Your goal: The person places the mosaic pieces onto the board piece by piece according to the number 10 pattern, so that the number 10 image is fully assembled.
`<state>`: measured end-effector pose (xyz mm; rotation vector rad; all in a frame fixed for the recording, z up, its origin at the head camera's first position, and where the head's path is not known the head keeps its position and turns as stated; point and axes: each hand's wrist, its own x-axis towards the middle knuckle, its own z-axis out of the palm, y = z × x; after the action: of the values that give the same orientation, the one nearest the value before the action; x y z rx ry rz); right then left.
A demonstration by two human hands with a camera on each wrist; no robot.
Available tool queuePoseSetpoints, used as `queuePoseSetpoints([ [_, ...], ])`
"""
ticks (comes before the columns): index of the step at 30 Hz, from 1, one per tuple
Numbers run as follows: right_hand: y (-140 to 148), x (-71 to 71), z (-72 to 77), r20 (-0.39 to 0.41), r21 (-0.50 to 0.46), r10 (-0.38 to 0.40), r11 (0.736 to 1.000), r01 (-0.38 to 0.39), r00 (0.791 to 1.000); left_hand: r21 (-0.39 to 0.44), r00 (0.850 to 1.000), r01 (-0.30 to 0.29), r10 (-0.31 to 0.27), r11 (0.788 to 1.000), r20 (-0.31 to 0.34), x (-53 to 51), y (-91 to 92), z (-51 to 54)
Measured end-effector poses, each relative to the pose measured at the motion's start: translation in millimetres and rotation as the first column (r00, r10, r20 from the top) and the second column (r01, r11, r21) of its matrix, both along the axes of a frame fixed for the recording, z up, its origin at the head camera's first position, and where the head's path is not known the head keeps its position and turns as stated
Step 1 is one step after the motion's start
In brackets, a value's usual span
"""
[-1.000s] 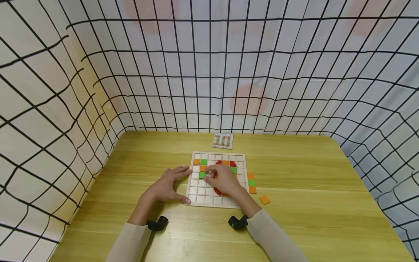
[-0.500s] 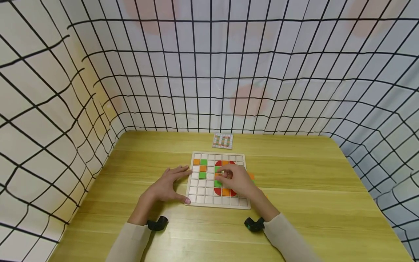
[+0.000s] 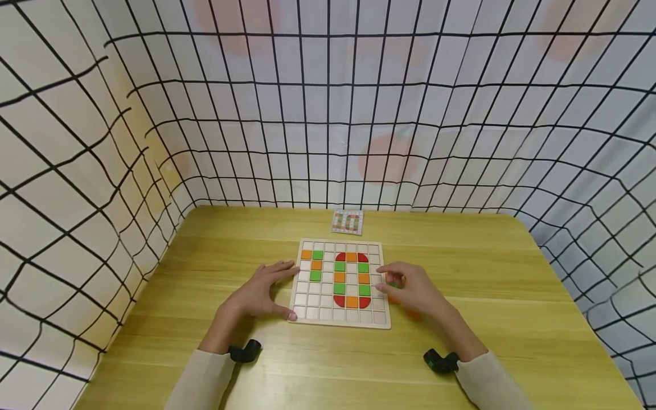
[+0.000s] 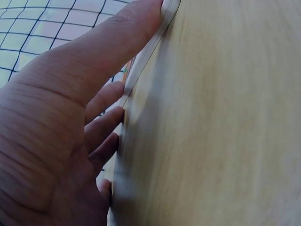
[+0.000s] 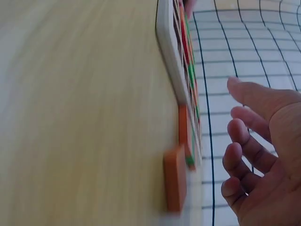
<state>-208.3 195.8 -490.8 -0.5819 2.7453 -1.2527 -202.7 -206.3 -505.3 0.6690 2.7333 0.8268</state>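
A white gridded puzzle board lies on the table, with orange, green and red tiles in its cells. Some tiles form a closed ring on the right; several others sit at the upper left. My left hand is spread, thumb and fingertips touching the board's left edge. Over the board's right edge hovers my right hand, its fingers loosely bent and holding nothing. Beneath it are loose tiles, partly hidden in the head view. In the right wrist view an orange tile lies apart, and another orange tile is beside the board.
A small pattern card lies behind the board. Black-lined grid netting stands around the back and sides of the wooden table. Each wrist wears a small black camera, such as the right one.
My right hand has moved from the board's left-middle cells rightward to its right edge, uncovering the tile ring. The left hand stays at the board's left edge.
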Motion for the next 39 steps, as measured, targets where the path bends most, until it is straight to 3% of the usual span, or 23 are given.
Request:
queuePoseSetpoints([
  [4, 18.9, 3.8, -4.2, 0.010, -0.015, -0.001, 1.000, 0.001, 1.000, 0.001, 1.000, -0.001, 0.001, 1.000, -0.001, 0.3, -0.2, 0.4],
  [9, 40.8, 9.2, -11.3, -0.037, 0.030, 0.018, 0.999, -0.017, 0.999, -0.002, 1.000, 0.011, -0.011, 1.000, -0.009, 0.2, -0.5, 0.9],
  [14, 59.1, 16.2, -15.1, -0.076, 0.073, 0.060, 0.996, -0.055, 0.995, -0.007, 1.000, 0.016, -0.016, 1.000, -0.014, 0.0, -0.9, 0.5],
  [20, 74.6, 21.8, -19.5, -0.068, 0.111, 0.118, 0.988, -0.110, 0.991, -0.008, 1.000, 0.015, -0.015, 1.000, -0.011, -0.8, -1.2, -0.8],
  [27, 82.0, 22.3, -24.0, -0.043, 0.162, 0.179, 0.972, -0.170, 0.983, -0.002, 1.000, 0.008, -0.008, 1.000, 0.001, -0.3, -0.5, -0.3],
  [32, 83.1, 22.8, -25.9, -0.087, 0.168, 0.228, 0.963, -0.211, 0.970, 0.008, 1.000, 0.007, -0.007, 1.000, 0.006, 0.5, -0.3, 2.3],
  [39, 81.7, 24.0, -30.2, -0.087, 0.111, 0.182, 0.979, -0.172, 0.980, 0.013, 1.000, 0.017, -0.017, 1.000, -0.007, 0.2, -1.1, 1.2],
])
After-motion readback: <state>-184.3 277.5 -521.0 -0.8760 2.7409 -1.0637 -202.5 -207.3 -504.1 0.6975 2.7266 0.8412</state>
